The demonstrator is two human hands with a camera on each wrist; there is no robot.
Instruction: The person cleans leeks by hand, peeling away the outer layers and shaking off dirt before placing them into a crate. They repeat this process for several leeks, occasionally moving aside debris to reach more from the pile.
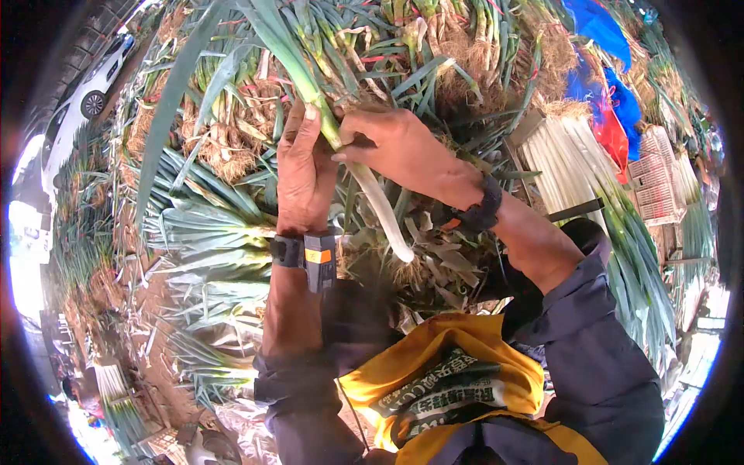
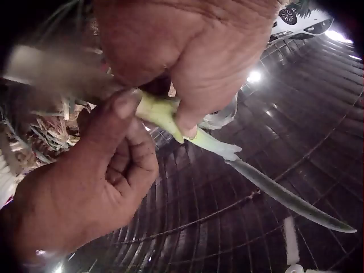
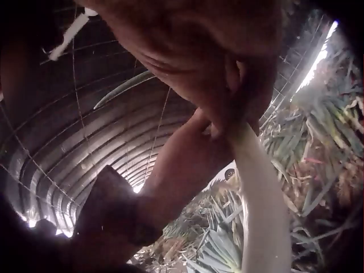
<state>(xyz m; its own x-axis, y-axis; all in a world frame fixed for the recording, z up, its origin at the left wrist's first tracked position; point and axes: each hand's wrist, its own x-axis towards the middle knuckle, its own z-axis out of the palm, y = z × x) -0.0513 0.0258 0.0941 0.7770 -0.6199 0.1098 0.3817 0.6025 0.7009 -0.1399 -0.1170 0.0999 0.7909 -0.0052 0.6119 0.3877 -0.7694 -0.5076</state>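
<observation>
A single leek (image 1: 376,201) slants across the head view, its white shaft low and its green leaves (image 1: 288,54) at the top. My left hand (image 1: 304,174) grips it around the pale green part, thumb lying along the stalk. Just below, my right hand (image 1: 411,151) pinches the stalk between thumb and curled fingers. Both hands are close together on the leek (image 2: 162,116) in the left wrist view. From under my right hand (image 3: 199,62), the white shaft (image 3: 261,199) hangs down in the right wrist view. Roots show at its lower end.
Bundled leeks with dry roots (image 1: 225,139) are heaped beyond my hands. Trimmed white leeks (image 1: 558,159) lie in a stack at right, near a pale plastic crate (image 1: 657,174). More green leeks (image 1: 209,236) lie at left. A yellow apron (image 1: 449,356) covers my lap.
</observation>
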